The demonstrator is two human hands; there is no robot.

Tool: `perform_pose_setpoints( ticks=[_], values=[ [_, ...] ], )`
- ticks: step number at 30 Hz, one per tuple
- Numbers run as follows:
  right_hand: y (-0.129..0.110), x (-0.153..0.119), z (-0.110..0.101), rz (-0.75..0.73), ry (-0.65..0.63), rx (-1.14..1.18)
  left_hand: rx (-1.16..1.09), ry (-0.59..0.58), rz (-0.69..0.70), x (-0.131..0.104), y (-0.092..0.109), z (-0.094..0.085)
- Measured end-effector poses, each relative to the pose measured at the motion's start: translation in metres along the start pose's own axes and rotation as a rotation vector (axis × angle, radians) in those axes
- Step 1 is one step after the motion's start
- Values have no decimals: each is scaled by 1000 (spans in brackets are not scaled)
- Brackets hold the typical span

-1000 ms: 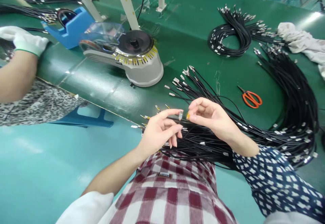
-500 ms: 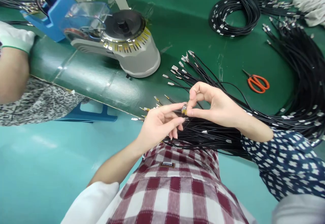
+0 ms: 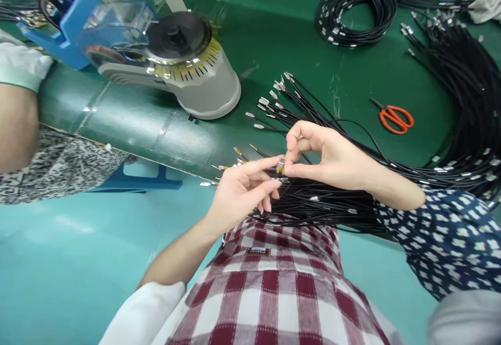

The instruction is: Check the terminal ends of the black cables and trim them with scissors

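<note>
In front of my apron, my left hand (image 3: 243,191) holds the end of a thin black cable, with a silver tip (image 3: 284,180) showing by the thumb. My right hand (image 3: 331,159) meets it from the right, thumb and forefinger pinched on a small piece of yellowish tape beside a shiny metal connector (image 3: 281,164). Fingers hide part of the contact between tape and connector. Beneath both hands lies a thick bundle of black cables (image 3: 329,204) with silver-tipped ends fanning out to the upper left.
A round tape dispenser (image 3: 207,86) with yellow strips stands left on the green table (image 3: 258,47), near a blue tape holder (image 3: 76,26). Orange-handled scissors (image 3: 395,119) lie to the right. Coiled cables (image 3: 352,26) sit behind. A co-worker's gloved hand (image 3: 23,66) is at far left.
The view has shifted slightly, so the table items appear a little further left and higher. Both hands keep nearly the same pose around the connector.
</note>
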State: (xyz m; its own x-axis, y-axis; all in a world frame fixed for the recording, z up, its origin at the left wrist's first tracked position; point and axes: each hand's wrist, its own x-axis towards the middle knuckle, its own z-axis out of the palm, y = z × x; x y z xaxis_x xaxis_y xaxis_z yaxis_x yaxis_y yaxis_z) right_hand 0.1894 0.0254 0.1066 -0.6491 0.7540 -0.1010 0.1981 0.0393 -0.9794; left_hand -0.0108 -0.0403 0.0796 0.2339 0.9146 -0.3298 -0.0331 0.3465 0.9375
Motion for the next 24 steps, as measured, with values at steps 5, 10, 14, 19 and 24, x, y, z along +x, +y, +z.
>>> perform_pose_setpoints(
  ticks=[5, 10, 14, 19, 24],
  values=[
    [2, 1, -1, -13, -8, 25, -7, 6, 0, 0, 2, 2],
    [3, 1, -1, -22, -8, 37, -8, 0, -4, -1, 1, 1],
    [3, 2, -1, -18, -4, 28, 0, -3, -7, -1, 0, 0],
    [3, 2, 0, -13, 3, 14, 11, 2, -11, -1, 1, 1],
    [1, 1, 1, -6, 18, -17, 4, 11, -13, -2, 2, 2]
  ],
)
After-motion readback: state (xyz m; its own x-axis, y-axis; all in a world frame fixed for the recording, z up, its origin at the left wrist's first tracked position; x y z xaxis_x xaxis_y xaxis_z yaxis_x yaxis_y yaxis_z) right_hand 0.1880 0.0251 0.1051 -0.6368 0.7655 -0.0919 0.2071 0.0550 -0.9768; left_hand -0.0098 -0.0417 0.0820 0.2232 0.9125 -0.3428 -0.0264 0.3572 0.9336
